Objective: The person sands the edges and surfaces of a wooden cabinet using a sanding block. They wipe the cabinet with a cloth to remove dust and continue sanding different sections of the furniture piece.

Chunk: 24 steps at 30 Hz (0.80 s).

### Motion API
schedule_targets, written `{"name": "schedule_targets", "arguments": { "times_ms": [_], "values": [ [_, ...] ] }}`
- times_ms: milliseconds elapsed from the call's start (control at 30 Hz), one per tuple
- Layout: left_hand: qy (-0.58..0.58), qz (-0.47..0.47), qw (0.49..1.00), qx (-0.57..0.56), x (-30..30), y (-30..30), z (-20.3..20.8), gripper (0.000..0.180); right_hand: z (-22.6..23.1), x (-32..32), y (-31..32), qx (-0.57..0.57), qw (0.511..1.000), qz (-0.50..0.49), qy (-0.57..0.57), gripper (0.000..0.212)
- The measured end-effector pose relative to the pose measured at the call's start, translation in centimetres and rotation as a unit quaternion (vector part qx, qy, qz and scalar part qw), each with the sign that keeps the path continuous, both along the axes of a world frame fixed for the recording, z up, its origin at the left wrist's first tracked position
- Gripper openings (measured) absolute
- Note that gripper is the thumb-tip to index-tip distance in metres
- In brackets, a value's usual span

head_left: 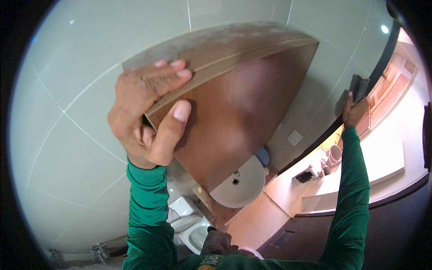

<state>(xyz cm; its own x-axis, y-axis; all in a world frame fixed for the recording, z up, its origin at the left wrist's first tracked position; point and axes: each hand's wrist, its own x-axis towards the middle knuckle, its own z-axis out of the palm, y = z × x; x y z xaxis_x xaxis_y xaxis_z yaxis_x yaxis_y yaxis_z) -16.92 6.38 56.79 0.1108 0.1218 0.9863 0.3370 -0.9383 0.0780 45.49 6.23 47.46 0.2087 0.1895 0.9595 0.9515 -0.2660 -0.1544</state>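
A brown wooden wall cabinet (243, 103) with a smooth front and a dusty top fills the middle. My left hand (150, 108) is closed over its upper left corner, thumb on the front and fingers on the top edge. Out to the right, my right hand (354, 110) grips a dark grey sponge-like block (359, 87). That block is up by the tiled wall, beside the dark door frame; whether it presses on the tiles I cannot tell. Both my arms wear green sleeves.
Pale tiles (81, 90) cover the wall around the cabinet. Below it are a white washbasin (243, 186) and a white toilet (193, 234). A white switch plate (294, 137) sits on the wall. Through the doorway at right, a pink bucket (334, 154) stands beside other items.
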Motion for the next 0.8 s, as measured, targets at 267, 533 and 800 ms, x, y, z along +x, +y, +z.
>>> {"name": "schedule_targets", "arguments": {
  "times_ms": [267,533,800],
  "values": [
    [0.027,0.016,0.999,-0.042,0.3,-0.4,0.6,0.032,1.3,-4.0,-1.9,0.006,0.996,0.054,0.068,0.047],
    [0.03,0.013,0.999,-0.033,1.0,0.2,1.2,0.033,5.6,-6.5,-4.6,-0.066,0.945,0.183,0.262,0.053],
    [0.056,0.01,0.998,-0.036,0.3,0.2,0.8,0.03,11.5,-14.4,5.7,0.014,0.737,0.543,0.403,0.044]
  ]
}}
